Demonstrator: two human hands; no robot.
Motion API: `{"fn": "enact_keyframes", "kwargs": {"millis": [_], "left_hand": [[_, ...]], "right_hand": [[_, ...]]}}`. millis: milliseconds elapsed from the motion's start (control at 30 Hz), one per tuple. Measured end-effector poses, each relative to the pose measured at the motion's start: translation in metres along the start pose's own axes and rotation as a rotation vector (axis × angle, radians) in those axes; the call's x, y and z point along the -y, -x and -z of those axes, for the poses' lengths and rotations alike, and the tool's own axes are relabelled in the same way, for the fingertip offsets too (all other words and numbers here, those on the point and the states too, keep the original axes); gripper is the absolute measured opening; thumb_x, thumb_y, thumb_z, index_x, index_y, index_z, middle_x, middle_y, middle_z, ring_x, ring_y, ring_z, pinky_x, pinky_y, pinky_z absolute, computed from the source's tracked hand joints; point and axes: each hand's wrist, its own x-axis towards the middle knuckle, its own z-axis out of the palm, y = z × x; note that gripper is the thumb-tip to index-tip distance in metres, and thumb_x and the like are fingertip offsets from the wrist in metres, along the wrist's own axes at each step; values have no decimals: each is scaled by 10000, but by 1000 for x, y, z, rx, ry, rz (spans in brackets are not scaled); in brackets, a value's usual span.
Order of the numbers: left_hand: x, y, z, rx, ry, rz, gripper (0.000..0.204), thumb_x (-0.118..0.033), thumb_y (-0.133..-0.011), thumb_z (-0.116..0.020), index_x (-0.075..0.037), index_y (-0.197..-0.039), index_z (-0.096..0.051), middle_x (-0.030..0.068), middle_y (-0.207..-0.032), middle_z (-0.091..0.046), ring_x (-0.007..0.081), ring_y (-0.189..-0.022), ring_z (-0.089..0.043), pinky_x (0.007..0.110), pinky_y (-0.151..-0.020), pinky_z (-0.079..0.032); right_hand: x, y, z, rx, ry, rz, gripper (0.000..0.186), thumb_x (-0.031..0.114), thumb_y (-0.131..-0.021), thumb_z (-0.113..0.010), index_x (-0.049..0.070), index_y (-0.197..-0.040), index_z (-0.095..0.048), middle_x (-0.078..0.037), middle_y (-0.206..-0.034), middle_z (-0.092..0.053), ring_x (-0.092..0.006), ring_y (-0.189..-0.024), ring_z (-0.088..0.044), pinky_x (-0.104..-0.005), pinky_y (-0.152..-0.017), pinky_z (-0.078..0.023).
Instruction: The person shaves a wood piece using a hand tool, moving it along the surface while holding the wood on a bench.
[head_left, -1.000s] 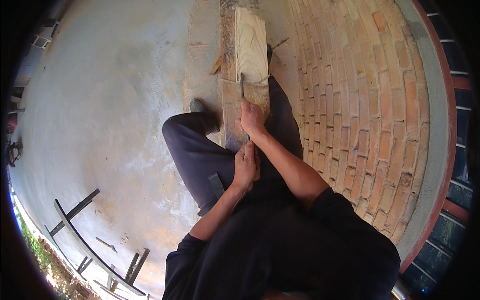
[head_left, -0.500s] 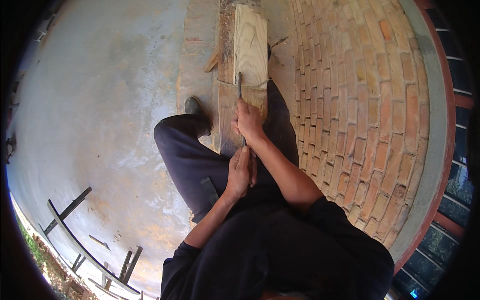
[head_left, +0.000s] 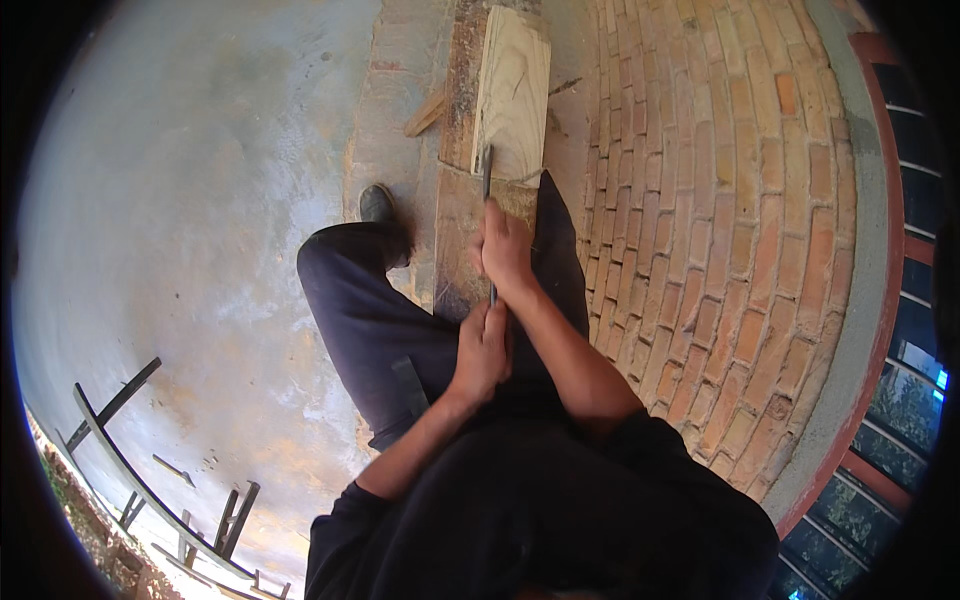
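Note:
A pale board (head_left: 517, 80) with visible grain lies lengthwise on a narrow, worn wooden bench (head_left: 462, 220). Both my hands are closed round a long, thin, dark chisel-like tool (head_left: 487, 178). Its far end rests at the near left part of the board. My right hand (head_left: 506, 248) grips the shaft farther forward, just short of the board's near end. Closer to my body, my left hand (head_left: 483, 345) wraps the tool's rear end, which its fingers hide. A thin cord or wire (head_left: 530, 178) crosses the bench at the board's near end.
My legs straddle the bench, and a dark shoe (head_left: 376, 203) is on its left. A wood piece (head_left: 427, 112) leans against the bench's left side. Brick paving (head_left: 720, 230) runs along the right. Dark metal frames (head_left: 150, 490) and a small hammer-like tool (head_left: 174, 469) lie at lower left.
The view has shifted slightly, so the board and bench appear a little farther right. Both hands keep their grip; the tool's tip sits marginally farther in from the board's left edge.

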Motion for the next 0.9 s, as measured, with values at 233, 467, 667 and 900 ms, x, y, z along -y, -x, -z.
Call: {"fn": "enact_keyframes", "kwargs": {"millis": [233,467,667,900], "left_hand": [[6,-2,18,90,11,21,329,-301,-1103,-402,-94,-864,-494,-7,-509,-436,113,-323,-385,260,-296,-260],[-14,-29,6,113,62,12,378,-328,-1115,-360,-93,-855,-500,6,-500,-437,121,-324,-361,258,-303,-279],[13,-5,17,101,3,8,341,-313,-1109,-391,-90,-872,-492,0,-503,-437,113,-320,-367,269,-300,-266],[33,14,33,97,-51,-41,329,-299,-1108,-390,-93,-876,-498,-11,-511,-439,106,-319,-345,261,-304,-267]], "right_hand": [[-61,-13,8,-93,431,398,547,387,-1065,-423,84,-609,-423,-36,-447,-386,-178,-349,-475,-362,-341,-337],[-48,-43,8,-116,353,416,527,360,-1064,-434,79,-619,-421,-38,-466,-400,-176,-342,-465,-363,-339,-316],[-35,-8,-2,-96,58,12,514,362,-1067,-439,82,-636,-434,-32,-484,-403,-189,-345,-460,-364,-342,-330],[-54,28,-8,-124,25,-44,552,404,-1068,-423,75,-627,-463,-29,-466,-396,-206,-343,-460,-381,-364,-351]]}}
